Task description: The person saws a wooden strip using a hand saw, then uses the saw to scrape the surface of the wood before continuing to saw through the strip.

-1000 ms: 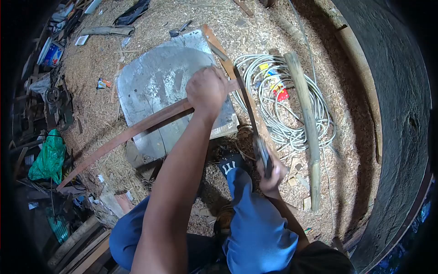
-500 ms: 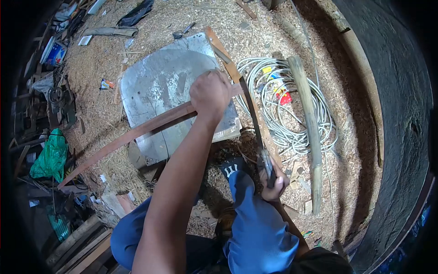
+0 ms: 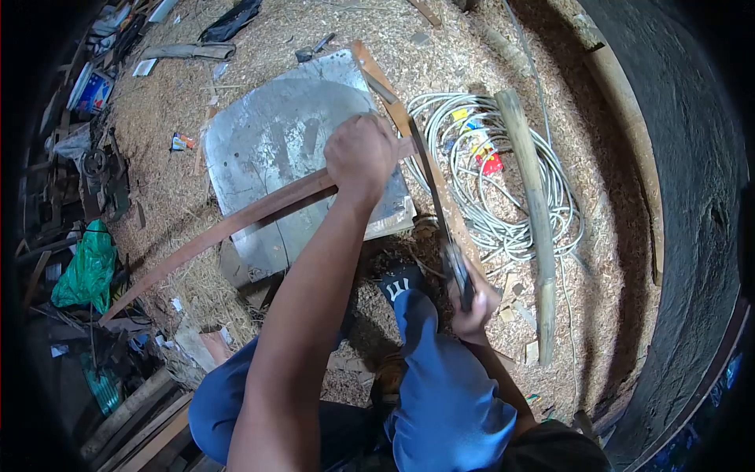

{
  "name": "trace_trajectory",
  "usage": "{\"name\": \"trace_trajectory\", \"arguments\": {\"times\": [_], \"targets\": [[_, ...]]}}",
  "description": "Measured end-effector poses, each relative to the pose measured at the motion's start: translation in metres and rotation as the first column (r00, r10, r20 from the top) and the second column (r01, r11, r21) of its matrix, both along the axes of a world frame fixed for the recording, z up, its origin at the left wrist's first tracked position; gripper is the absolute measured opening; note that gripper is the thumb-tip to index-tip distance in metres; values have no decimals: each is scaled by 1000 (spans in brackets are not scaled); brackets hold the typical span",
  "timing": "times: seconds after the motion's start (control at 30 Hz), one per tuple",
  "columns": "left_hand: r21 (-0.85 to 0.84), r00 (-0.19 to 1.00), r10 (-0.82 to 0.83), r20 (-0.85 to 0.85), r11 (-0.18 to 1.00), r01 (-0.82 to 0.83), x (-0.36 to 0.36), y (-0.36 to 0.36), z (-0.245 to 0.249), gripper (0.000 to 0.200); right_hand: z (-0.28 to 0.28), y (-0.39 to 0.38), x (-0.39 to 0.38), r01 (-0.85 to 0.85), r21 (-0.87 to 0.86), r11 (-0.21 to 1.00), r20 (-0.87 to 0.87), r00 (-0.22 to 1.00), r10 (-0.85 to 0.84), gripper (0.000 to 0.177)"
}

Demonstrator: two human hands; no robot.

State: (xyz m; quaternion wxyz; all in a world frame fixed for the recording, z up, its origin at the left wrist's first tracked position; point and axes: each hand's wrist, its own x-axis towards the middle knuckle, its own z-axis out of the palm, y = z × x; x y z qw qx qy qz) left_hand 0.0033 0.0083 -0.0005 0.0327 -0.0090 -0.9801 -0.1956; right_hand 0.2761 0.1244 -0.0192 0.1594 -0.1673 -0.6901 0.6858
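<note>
My left hand (image 3: 362, 153) is closed over a long reddish wooden strip (image 3: 236, 222), pressing it on a worn grey metal-topped board (image 3: 271, 145). The strip's far left end slants down past the board, and its short right end sticks out beyond my fist. In my right hand (image 3: 474, 305) is the handle of a handsaw (image 3: 436, 189), fingers wrapped round it. Its dark, narrow blade is seen nearly edge-on and crosses the strip close to its right end. An orange-brown plank (image 3: 383, 77) lies along the board's right edge, partly behind the saw.
A coil of pale cable (image 3: 511, 236) lies on the shavings to the right, with a wooden pole (image 3: 528, 173) across it. A green plastic bag (image 3: 85, 267) and clutter sit at left. A large dark timber (image 3: 684, 197) stands along the right side.
My right hand has pushed the saw a little forward, away from me, so its tip is farther up. My left hand and the strip have stayed nearly still.
</note>
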Motion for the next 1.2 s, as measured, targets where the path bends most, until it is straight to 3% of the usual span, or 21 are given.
{"name": "trace_trajectory", "arguments": {"times": [0.03,0.1,0.17,0.23,0.3,0.37,0.5,0.6,0.7,0.77,0.83,0.87,0.97,1.07,1.1,1.2], "targets": [[-19,1000,3,7,1000,-3,-1,1,3,41,-4,4,-19,-11,61,998,-4,1000,11,74],[-40,1000,6,13,999,-6,1,4,7,40,-6,9,-52,-32,18,999,10,999,31,72],[-36,1000,14,17,999,-14,1,4,10,40,-19,12,-47,-59,-26,998,14,998,60,74],[-17,1000,16,22,1000,-15,0,3,9,40,-9,10,-28,-46,-4,999,-15,999,46,77],[3,999,18,27,1000,-19,-4,4,7,41,10,0,-3,5,2,1000,62,998,-5,81],[34,1000,10,-15,999,-10,-3,2,4,40,18,-5,4,23,-64,998,52,998,-20,79],[-13,1000,-5,-27,1000,5,-2,3,-1,38,-5,5,-39,-16,121,992,54,998,10,75],[-76,999,34,-10,996,-34,-2,3,0,37,-15,6,-38,-3,-7,1000,10,1000,3,74],[-10,999,24,-36,1000,-24,-3,5,4,38,15,1,-4,-16,10,1000,46,999,15,77],[-45,999,42,26,998,-40,-2,4,6,39,22,-3,3,7,-81,997,40,999,-4,77],[-44,999,27,37,999,-25,0,2,6,39,12,3,-3,-47,1,999,103,994,47,75],[-33,999,11,32,999,-10,-1,4,7,39,0,0,-19,-16,39,999,25,1000,15,73],[-44,997,52,50,998,-49,-2,5,8,40,-15,2,-51,0,-24,1000,24,1000,0,75],[-10,1000,31,-1,999,-31,0,4,8,41,-4,3,-24,-11,-22,1000,44,999,12,79],[-4,999,34,-7,999,-34,-1,5,8,41,13,2,-11,-33,12,999,134,991,31,83],[-27,999,32,14,999,-32,0,2,8,42,5,-1,14,-26,-65,998,78,996,31,81]]}}
